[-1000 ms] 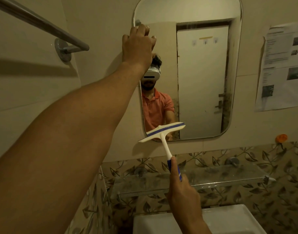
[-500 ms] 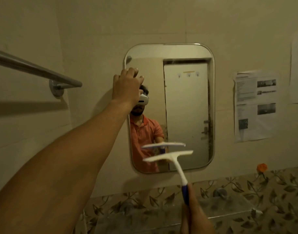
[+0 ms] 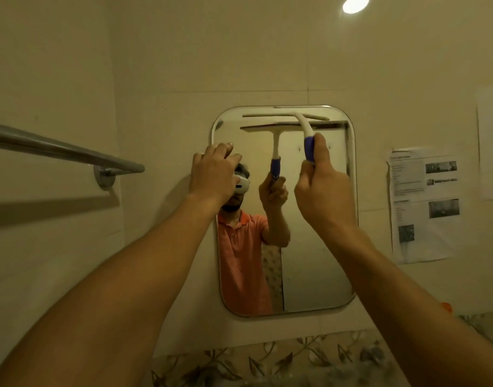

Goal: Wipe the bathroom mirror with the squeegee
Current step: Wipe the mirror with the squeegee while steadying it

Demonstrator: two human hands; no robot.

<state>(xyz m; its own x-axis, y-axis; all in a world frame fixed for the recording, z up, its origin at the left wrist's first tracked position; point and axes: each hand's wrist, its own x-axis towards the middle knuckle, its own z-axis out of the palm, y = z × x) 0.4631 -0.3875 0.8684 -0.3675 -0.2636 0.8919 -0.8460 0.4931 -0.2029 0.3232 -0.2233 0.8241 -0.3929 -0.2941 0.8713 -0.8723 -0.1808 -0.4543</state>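
Squeegee (image 3: 290,118) blade set at 12 o'clock of mirror (image 3: 318,269), handle gripped in right hand (image 3: 322,191); left hand (image 3: 213,174), fingers loosely curled, braced at 9 o'clock edge; first stroke starting, probably calling for steady downward pull toward 6 o'clock.

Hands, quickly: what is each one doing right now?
Left hand: open, empty, resting on the left edge of the rounded wall mirror.
Right hand: closed on the white squeegee with a blue handle.

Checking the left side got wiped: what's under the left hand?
The left hand lies over the mirror at its left edge. The rim and glass beneath it are hidden.
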